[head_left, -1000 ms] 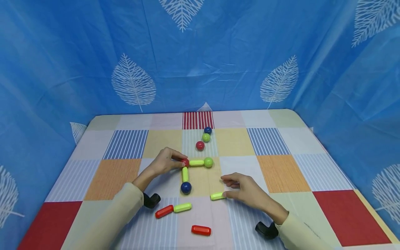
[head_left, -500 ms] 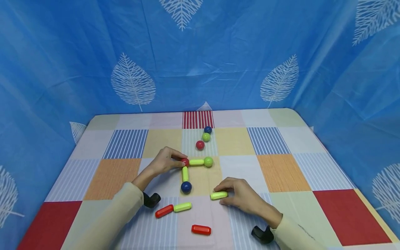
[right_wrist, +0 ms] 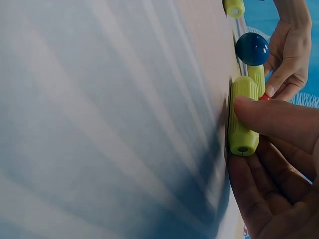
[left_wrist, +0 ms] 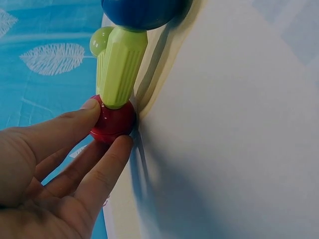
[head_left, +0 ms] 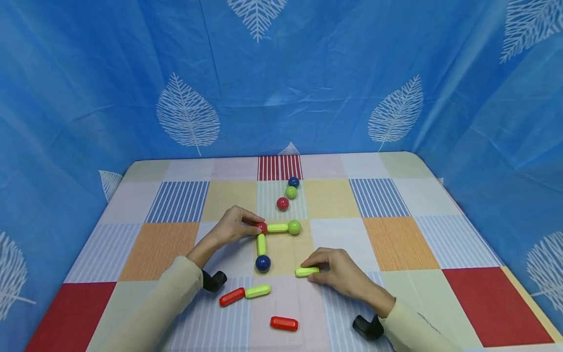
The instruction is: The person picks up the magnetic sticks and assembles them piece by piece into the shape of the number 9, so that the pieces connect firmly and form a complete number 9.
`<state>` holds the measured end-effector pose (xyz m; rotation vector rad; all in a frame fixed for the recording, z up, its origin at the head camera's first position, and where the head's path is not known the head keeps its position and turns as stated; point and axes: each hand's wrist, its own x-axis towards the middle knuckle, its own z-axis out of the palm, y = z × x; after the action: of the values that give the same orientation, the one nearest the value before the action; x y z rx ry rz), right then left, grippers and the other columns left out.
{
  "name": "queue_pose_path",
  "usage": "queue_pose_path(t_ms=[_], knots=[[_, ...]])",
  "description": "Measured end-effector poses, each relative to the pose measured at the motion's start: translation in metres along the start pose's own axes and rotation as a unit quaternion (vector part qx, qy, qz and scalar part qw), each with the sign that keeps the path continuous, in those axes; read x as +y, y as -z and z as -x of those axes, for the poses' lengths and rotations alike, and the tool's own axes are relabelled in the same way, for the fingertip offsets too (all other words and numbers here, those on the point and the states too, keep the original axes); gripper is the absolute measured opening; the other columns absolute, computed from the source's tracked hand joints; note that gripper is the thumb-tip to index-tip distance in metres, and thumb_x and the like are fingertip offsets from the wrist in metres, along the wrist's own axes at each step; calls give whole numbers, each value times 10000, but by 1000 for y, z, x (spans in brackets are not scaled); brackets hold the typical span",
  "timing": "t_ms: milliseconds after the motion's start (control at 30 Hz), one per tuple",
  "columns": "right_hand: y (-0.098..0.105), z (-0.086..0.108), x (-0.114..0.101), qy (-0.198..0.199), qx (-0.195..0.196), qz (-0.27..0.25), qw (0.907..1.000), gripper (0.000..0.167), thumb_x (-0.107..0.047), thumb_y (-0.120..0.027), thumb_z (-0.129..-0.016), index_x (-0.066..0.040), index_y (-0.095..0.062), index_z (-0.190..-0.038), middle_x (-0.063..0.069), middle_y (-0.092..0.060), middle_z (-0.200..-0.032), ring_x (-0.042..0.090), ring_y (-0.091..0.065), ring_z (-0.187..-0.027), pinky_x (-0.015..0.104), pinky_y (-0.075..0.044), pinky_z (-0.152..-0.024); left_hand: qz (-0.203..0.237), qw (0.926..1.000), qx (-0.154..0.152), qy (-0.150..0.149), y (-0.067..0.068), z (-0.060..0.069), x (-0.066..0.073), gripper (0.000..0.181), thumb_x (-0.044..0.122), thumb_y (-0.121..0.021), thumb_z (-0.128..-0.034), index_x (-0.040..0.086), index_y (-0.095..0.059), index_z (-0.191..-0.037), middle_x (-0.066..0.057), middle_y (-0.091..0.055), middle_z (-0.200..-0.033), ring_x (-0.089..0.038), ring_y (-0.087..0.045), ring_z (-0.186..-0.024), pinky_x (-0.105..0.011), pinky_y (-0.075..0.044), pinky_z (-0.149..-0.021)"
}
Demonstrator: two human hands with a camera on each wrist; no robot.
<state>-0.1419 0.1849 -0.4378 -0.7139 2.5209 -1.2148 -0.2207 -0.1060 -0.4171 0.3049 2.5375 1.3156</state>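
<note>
My left hand [head_left: 233, 226] pinches a red ball [left_wrist: 117, 122] between thumb and fingers. This ball is the corner of an L-shaped build. One yellow-green rod [head_left: 277, 228] runs right from it to a green ball [head_left: 294, 227]; another yellow-green rod [left_wrist: 121, 69] runs toward me to a dark blue ball [head_left: 263, 263]. Right of the blue ball, my right hand [head_left: 340, 271] pinches a loose yellow-green rod [right_wrist: 242, 117], thumb on one side and fingers on the other. A small dark hole shows in its near end. That rod lies apart from the build, low over the cloth.
Nearer me lie a red rod [head_left: 232, 297] and a yellow-green rod [head_left: 257, 292] end to end, and a single red rod [head_left: 284, 323]. Beyond the build sit a red ball [head_left: 283, 204], a green ball [head_left: 291, 192] and a blue ball [head_left: 293, 182]. A patchwork cloth [head_left: 387, 244] covers the table.
My right hand has closed its fingers round the loose yellow-green rod and shifted it slightly away from me. The left hand has stayed on the red ball.
</note>
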Motion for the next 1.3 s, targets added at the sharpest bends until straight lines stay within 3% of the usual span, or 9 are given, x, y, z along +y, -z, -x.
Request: queue_pose_path(t_ms=[733,1300], knots=[[-19,-38,-20,330,-235,21,9992,231,-45,-781,-817,-118,-762,-1036,-91,-692,-967,83,-609,-911,256,-498,-784,-54,10000,-2,52,0,-1,2,243,6,-760,-833,22,-755,-1075,-85,-722,-1043,-205,-620,-946,-337,-533,-813],[-23,-43,-29,241,-215,102,9994,238,-60,-779,-826,-121,-758,-1055,-85,-697,-971,97,-589,-868,250,-488,-739,-32,10000,-30,71,-1,-1,2,246,9,-759,-834,20,-751,-1080,-85,-724,-1049,-227,-633,-995,-363,-526,-853]])
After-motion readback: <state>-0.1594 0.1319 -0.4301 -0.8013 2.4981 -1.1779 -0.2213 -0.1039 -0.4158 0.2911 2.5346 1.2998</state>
